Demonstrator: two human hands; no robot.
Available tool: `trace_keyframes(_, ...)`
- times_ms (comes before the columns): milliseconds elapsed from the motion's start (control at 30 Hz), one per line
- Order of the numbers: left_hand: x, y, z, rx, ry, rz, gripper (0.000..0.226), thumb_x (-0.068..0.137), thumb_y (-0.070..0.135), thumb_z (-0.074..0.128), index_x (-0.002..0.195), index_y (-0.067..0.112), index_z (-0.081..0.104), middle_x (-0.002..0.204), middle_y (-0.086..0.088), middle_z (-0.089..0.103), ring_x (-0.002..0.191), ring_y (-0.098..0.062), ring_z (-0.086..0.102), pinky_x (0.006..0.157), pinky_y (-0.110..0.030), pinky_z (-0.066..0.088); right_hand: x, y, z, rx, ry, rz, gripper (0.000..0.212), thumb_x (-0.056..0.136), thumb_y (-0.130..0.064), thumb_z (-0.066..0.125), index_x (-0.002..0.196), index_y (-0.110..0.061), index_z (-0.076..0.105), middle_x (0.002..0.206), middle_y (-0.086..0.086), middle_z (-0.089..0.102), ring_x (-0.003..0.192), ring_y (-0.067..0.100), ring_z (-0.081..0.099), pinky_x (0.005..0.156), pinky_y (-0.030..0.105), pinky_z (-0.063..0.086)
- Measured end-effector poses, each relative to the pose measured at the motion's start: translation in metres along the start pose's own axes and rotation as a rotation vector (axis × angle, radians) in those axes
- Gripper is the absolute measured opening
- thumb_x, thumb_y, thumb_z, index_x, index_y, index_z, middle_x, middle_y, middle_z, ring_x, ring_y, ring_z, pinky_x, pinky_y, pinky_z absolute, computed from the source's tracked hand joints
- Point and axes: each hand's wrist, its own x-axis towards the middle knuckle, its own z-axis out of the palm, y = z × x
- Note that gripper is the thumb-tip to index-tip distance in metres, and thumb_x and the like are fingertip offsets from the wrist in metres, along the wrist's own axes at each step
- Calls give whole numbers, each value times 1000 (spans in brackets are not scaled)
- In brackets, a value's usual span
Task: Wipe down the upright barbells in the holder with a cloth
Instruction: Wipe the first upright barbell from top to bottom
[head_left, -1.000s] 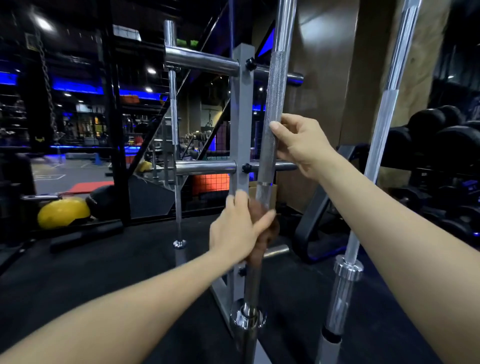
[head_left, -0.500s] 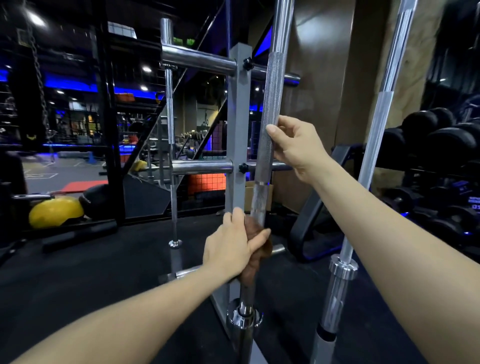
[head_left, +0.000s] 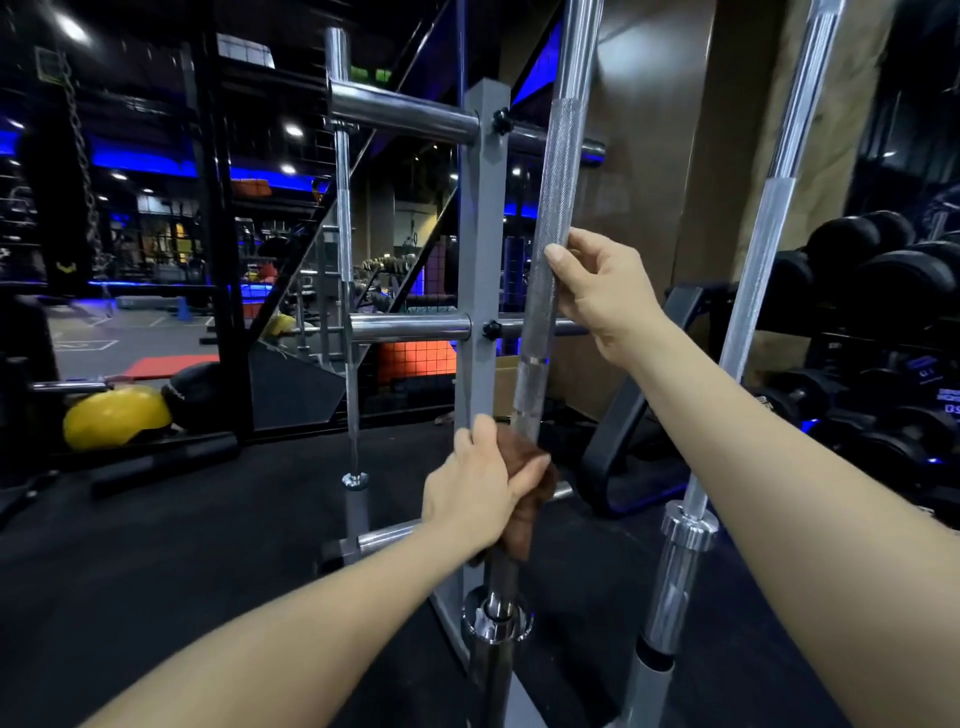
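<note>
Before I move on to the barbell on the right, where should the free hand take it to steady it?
Take the right barbell on its thin shaft above the collar, coming from the near side, fingers wrapping round as the right hand does on the middle barbell. It leans in its holder; the sleeve below looks too thick to close round.

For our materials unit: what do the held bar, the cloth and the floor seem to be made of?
Bar: likely chromed steel, with bright reflections and crosshatched knurling.
Cloth: brown fabric, apparently soft, bunched round the bar in the left hand.
Floor: matte black, possibly rubber matting; the look leaves it open.
</note>
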Motion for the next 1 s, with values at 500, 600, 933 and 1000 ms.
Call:
trace_keyframes(500, -3, 2, -81, -891, 31, -95, 41, 90, 54, 44, 107, 17, 38, 96, 7, 50, 89, -4, 52, 83, -27, 38, -43, -12, 9, -538, 214, 36, 12, 91, -15, 59, 102, -15, 63, 93, 0, 62, 81, 13, 57, 83, 29, 48)
trace_keyframes(600, -4, 15, -91, -1015, -17, -134, 51, 89, 60, 40, 116, 16, 37, 104, 6, 53, 94, -6, 55, 91, -31, 44, -70, -23, 9, -502, 16, -120, 24, 85, 5, 53, 89, -17, 60, 84, 0, 64, 73, 11, 59, 78, 28, 50)
trace_keyframes(933, 16, 33, -88, -1609, -409, -384, 73, 91, 67, 29, 107, 6, 65, 107, -18, 69, 95, -31, 67, 79, -40, 54, -92, -30, -19, -131, -530, 109, 53, 79, -13, 71, 128, -25, 52, 127, -4, 62, 119, 7, 57, 101, 22, 44)
trace_keyframes(1000, 20, 31, -80, -1619, -453, -351, 65, 93, 59, 30, 107, 7, 65, 109, -18, 68, 95, -31, 67, 74, -37, 54, -91, -17, -16, -167, -525, 36, 52, 80, -16, 72, 127, -29, 52, 126, -6, 63, 118, 7, 58, 100, 21, 45)
